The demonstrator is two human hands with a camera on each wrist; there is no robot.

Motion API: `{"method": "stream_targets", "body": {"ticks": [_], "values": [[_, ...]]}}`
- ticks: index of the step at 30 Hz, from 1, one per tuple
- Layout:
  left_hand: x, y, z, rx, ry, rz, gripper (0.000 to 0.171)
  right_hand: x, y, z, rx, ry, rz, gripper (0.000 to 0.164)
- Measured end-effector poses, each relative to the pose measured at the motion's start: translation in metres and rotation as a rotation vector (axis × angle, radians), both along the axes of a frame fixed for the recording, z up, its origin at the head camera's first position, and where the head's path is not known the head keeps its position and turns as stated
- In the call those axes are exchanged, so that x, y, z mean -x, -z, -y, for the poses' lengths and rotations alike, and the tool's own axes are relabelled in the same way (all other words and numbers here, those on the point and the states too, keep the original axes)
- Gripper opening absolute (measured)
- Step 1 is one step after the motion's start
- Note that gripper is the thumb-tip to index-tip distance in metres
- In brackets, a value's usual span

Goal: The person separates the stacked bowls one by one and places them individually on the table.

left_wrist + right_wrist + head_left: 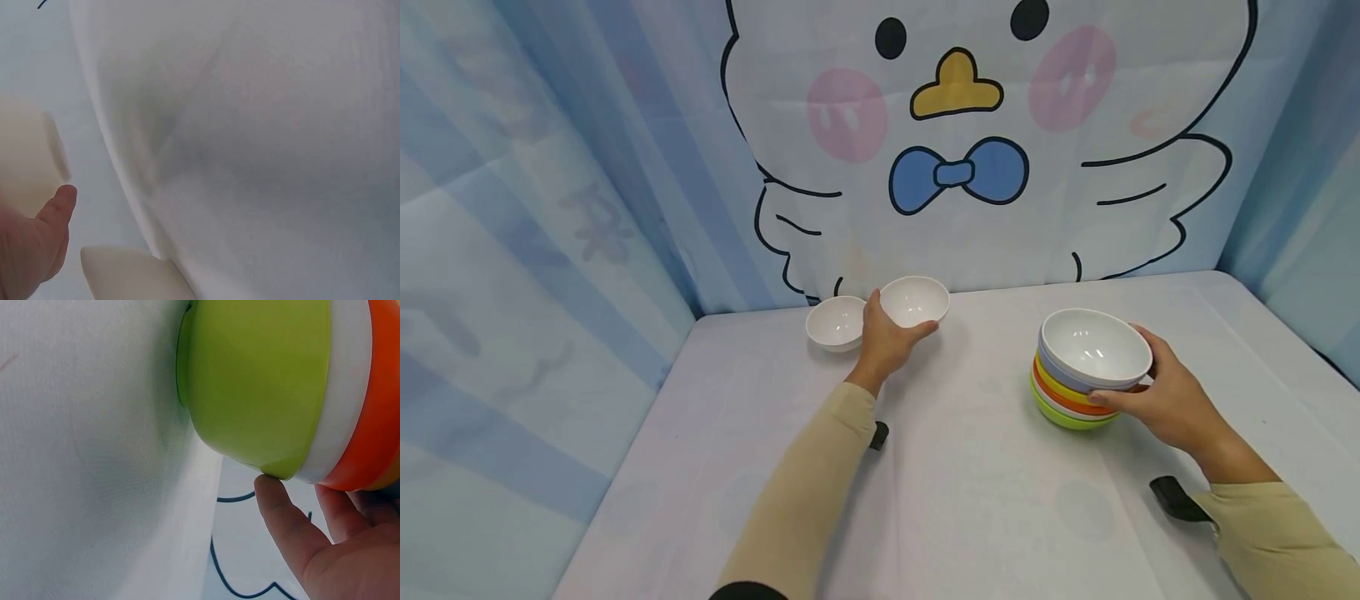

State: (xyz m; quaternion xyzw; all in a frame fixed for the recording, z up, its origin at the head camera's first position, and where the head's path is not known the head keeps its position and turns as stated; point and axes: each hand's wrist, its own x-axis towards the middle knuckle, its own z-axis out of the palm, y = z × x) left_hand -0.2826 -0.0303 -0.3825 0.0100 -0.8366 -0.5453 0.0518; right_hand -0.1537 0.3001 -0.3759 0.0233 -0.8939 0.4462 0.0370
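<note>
My left hand [891, 340] grips a white bowl [916, 300] with thumb and fingers at its side. That bowl [25, 156] hangs above the tabletop in the left wrist view. A second white bowl [836, 323] stands on the table just left of the hand. On the right, my right hand [1176, 402] holds a stack of nested bowls, thumb at the near side, fingers at the far side. White is the top bowl [1097, 346]; lavender, yellow, orange and white follow, with the green bowl [256, 381] lowest. Its foot appears at the tabletop.
The table [970, 500] has a pale cloth cover. Behind it hangs a curtain [985, 242] printed with a cartoon bird, and blue patterned curtains [550, 250] close off the sides. Black straps [1176, 500] show at the sleeves.
</note>
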Motion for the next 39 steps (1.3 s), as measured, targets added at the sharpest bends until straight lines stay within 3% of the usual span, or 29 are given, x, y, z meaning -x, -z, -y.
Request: {"method": "stream_targets", "body": {"ticks": [15,24,39], "values": [[0.0,0.012,-0.003,0.064,-0.024,0.008,0.114,-0.002,0.001,-0.002,0.007,-0.013,-0.024,0.109],[0.001,0.013,-0.005,0.065,-0.041,-0.005,0.112,-0.003,0.001,-0.002,0.024,-0.021,-0.048,0.107],[0.001,0.011,-0.005,0.085,-0.073,0.047,0.11,-0.003,0.002,-0.003,0.03,-0.023,-0.054,0.106]]}}
